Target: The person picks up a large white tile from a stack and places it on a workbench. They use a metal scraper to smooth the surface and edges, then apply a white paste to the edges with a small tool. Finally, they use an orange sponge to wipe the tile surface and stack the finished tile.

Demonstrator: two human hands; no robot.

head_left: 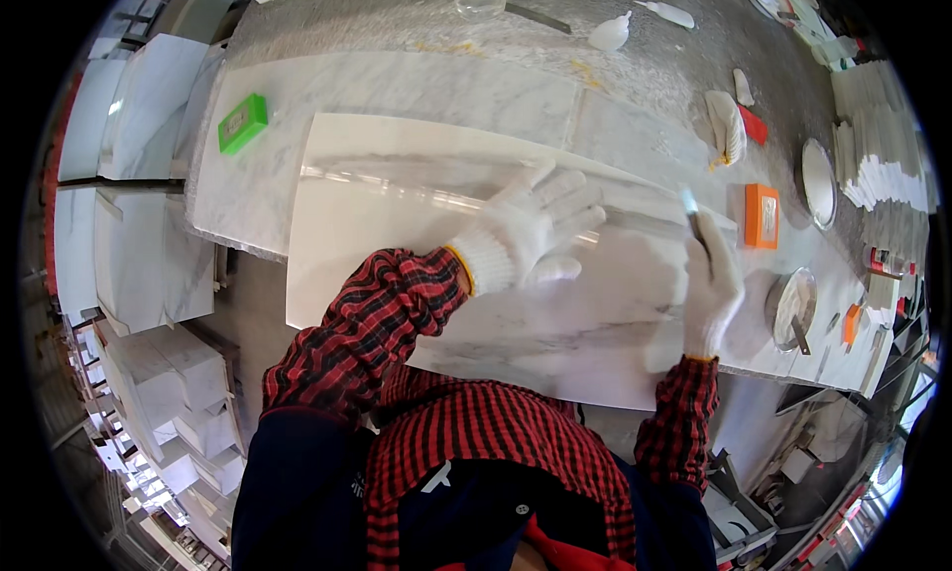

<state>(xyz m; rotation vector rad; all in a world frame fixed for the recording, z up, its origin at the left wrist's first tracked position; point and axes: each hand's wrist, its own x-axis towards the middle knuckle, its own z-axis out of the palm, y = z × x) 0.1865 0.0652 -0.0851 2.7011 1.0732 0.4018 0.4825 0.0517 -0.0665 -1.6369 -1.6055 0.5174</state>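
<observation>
A glossy white marble slab [397, 234] with grey veins lies in front of me, reflecting the lights above. Over its middle, my left hand [526, 224], in a white knit glove, is open with the fingers spread; I cannot tell whether the palm touches the surface. At the slab's right end, my gloved right hand [712, 288] is closed around a slim dark tool [698, 224]. Its pale bluish tip [688, 201] points away from me. The tool's exact kind does not show, as the glove hides most of it.
Larger marble pieces [248, 189] lie under the slab. A green box [243, 124] is at far left; an orange box [762, 216] and a round pan [793, 308] with a scraper are at right. Beyond are a squeeze bottle [610, 33] and a white glove [726, 127]. Blocks [154, 259] stand left.
</observation>
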